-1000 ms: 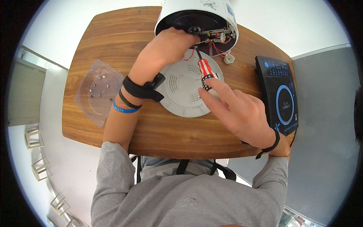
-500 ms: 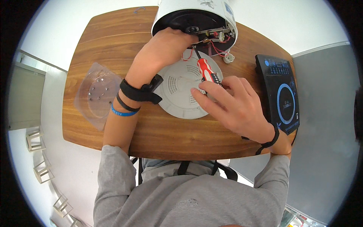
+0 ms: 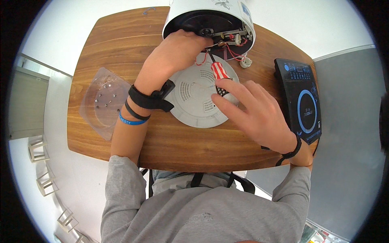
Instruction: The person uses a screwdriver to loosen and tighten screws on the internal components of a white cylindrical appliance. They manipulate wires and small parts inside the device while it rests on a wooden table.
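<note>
A white rice cooker [image 3: 249, 20] lies on its side, with its open underside and inner wiring facing me. My left hand [image 3: 176, 50] reaches into its opening with fingers curled beside the bracket; their tips are hidden, so what they hold cannot be made out. A screwdriver [image 3: 219, 71] with a red, white and black handle slants up to the parts by my left fingertips. Thumb and index finger of my right hand [image 3: 257, 111] pinch the handle's lower end, the other fingers being loosely bent. Beneath both hands rests a round, vented, pale grey base cover [image 3: 194, 107].
To the left a clear plastic tray [image 3: 106, 115] holds several small screws [image 3: 103, 96]. A black induction cooktop [image 3: 289, 95] stands at the right edge of the wooden table [image 3: 182, 148]. A small white fitting [image 3: 245, 62] sits beside the cooker, and red wires [image 3: 233, 52] hang from its opening.
The screwdriver's handle has turned, showing red and white stripes now. My right hand has shifted slightly right and down, its fingers a little straighter. My left hand stays put.
</note>
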A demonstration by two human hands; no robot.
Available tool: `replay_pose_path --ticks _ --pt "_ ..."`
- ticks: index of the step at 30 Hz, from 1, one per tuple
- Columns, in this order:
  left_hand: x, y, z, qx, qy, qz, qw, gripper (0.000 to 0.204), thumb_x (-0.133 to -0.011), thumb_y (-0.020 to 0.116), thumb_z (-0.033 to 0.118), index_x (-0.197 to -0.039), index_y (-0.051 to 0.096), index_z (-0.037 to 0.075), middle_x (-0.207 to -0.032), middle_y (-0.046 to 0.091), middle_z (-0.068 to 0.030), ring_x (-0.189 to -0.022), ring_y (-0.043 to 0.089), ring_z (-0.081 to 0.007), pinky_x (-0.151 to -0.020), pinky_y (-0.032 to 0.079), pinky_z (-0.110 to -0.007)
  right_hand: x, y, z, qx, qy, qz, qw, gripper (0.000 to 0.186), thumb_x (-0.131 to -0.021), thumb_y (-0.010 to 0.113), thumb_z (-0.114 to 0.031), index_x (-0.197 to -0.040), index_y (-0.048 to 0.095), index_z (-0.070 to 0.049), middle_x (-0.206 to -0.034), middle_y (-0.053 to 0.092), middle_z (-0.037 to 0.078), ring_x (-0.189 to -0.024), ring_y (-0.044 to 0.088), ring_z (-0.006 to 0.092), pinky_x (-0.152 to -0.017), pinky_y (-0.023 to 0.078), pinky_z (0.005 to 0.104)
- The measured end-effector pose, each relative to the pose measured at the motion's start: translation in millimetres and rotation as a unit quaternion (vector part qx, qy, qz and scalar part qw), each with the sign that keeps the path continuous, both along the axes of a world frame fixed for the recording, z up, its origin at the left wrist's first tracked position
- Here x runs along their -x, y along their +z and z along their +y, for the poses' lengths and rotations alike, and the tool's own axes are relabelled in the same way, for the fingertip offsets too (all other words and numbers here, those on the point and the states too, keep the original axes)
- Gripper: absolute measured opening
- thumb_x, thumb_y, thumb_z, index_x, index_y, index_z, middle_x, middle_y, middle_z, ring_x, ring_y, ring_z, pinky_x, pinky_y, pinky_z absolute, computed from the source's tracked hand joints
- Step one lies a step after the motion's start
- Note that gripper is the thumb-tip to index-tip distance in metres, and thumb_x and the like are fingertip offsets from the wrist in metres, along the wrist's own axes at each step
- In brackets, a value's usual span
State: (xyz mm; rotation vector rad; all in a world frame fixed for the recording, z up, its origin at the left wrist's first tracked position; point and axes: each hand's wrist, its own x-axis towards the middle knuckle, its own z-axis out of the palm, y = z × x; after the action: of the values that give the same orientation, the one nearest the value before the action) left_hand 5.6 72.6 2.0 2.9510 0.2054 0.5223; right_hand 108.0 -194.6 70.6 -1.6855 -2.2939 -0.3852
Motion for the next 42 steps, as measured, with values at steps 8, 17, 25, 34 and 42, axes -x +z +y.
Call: replay_pose_path --ticks 8,17,25,34,42 --pt "0 0 0 -0.005 0.0 0.001 1.0 0.053 -0.095 0.064 -0.002 -0.143 0.077 0.018 -0.105 0.082 -0.0221 -0.102 0.078 -0.0423 -0.092 0.061 -0.052 -1 0 2 -0.011 0.009 -0.028 0.999 0.048 -0.079 0.081 -0.008 -0.127 0.078 -0.011 -0.142 0.071 0.003 -0.1 0.065 0.026 -0.085 0.057 0.0364" --pt "0 0 0 -0.011 -0.002 0.014 1.0 0.057 -0.096 0.063 -0.002 -0.146 0.076 0.02 -0.105 0.081 -0.0221 -0.101 0.078 -0.0424 -0.091 0.061 -0.052 4 2 -6 0.116 -0.044 0.039 0.991 0.056 -0.08 0.085 -0.005 -0.134 0.074 -0.01 -0.146 0.068 0.01 -0.091 0.073 0.023 -0.078 0.063 0.0356" --pt "-1 -2 1 -0.012 -0.009 -0.008 1.0 0.059 -0.093 0.065 -0.004 -0.145 0.077 0.02 -0.103 0.081 -0.0219 -0.1 0.078 -0.0424 -0.09 0.062 -0.053 -2 -2 3 0.031 -0.007 0.009 0.999 0.033 -0.086 0.076 -0.007 -0.118 0.072 -0.013 -0.141 0.068 0.006 -0.094 0.066 0.0227 -0.079 0.058 0.0359" --pt "-2 -4 3 -0.001 -0.016 -0.018 1.0 0.058 -0.093 0.066 -0.004 -0.144 0.077 0.02 -0.105 0.081 -0.0231 -0.099 0.078 -0.044 -0.087 0.063 -0.053 -13 -15 11 -0.056 -0.007 -0.011 0.998 0.036 -0.086 0.077 -0.011 -0.122 0.071 -0.012 -0.136 0.068 0.004 -0.097 0.065 0.0226 -0.079 0.058 0.0357" --pt "-2 0 1 -0.012 -0.01 0.001 1.0 0.057 -0.094 0.066 -0.003 -0.145 0.076 0.02 -0.106 0.081 -0.0227 -0.101 0.078 -0.0441 -0.089 0.062 -0.053 -3 -5 -1 0.062 -0.046 0.086 0.993 0.041 -0.088 0.077 -0.007 -0.127 0.066 -0.01 -0.141 0.066 0.008 -0.097 0.073 0.0235 -0.074 0.065 0.0364"
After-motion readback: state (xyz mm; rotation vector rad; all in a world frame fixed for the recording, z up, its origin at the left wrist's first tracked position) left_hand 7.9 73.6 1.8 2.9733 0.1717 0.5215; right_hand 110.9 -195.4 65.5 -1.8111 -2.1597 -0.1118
